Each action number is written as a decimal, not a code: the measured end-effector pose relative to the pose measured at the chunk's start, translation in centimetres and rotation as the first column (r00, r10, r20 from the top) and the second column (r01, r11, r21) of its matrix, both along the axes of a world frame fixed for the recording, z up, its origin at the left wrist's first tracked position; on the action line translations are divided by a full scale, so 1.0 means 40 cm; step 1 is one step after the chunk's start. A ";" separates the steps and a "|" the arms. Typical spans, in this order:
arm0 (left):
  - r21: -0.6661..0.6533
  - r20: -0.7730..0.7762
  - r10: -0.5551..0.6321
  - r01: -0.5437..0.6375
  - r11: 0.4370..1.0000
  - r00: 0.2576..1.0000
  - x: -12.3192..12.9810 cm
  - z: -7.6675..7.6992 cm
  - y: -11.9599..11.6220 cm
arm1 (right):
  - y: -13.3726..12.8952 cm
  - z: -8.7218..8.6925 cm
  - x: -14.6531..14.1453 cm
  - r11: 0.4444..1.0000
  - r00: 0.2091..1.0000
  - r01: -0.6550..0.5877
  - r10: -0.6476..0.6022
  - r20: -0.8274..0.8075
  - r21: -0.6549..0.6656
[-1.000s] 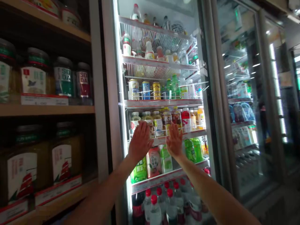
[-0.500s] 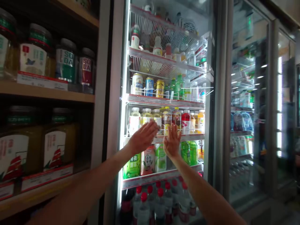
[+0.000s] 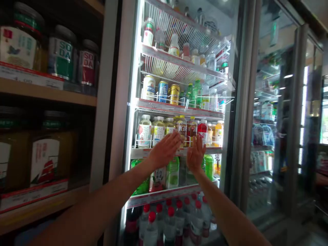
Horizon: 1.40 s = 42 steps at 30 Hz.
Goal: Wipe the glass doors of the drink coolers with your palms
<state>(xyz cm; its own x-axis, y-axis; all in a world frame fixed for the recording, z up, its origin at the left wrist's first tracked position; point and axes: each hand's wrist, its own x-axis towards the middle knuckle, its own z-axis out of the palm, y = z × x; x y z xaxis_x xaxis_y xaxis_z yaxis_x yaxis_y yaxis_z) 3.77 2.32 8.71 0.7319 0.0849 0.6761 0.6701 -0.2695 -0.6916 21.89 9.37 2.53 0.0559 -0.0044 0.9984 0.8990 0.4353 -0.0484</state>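
Observation:
Both arms reach forward in front of a lit drinks fridge. My left hand (image 3: 166, 148) is flat and slanted to the right, fingers stretched out, with nothing seen in it. A little to its right, my right hand (image 3: 196, 154) points upward with straight fingers, also holding nothing visible. A gap lies between the two hands. Behind them stand tea bottles with white caps (image 3: 145, 131), a red-labelled bottle (image 3: 202, 131) and an orange drink bottle (image 3: 219, 134). Green bottles (image 3: 172, 172) fill the shelf below. Whether either hand touches the glass, I cannot tell.
Cans (image 3: 163, 91) and small bottles stand on the upper wire shelves. Red-capped bottles (image 3: 170, 222) crowd the bottom. At left, a wooden shelf (image 3: 46, 92) carries jars and soda bottles (image 3: 61, 51). More glass-doored fridges (image 3: 269, 136) line the right side.
The view has shifted, so the left shelf sits farther left. Both hands appear slightly farther right in the picture, keeping their flat shape and the gap between them.

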 end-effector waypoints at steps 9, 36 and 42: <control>0.021 0.323 0.039 -0.048 0.999 0.946 -0.062 0.190 -0.011 | -0.008 0.001 0.002 1.000 1.000 -0.019 0.019 -0.005 -0.008; -0.039 0.026 -0.012 0.013 0.999 1.000 -0.008 0.074 0.004 | -0.002 0.002 0.004 0.999 1.000 -0.031 0.031 -0.006 -0.006; -0.029 0.169 -0.014 0.019 0.999 0.986 -0.036 0.061 -0.012 | 0.002 0.001 0.005 1.000 1.000 0.002 -0.002 0.003 -0.012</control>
<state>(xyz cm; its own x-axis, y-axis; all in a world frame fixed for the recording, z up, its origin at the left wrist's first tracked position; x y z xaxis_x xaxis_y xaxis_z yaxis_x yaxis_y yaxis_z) 2.33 1.84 11.14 0.6092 0.0963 0.7872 0.7717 -0.3006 -0.5604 22.10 9.43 2.59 0.0526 0.0078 0.9986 0.9002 0.4326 -0.0508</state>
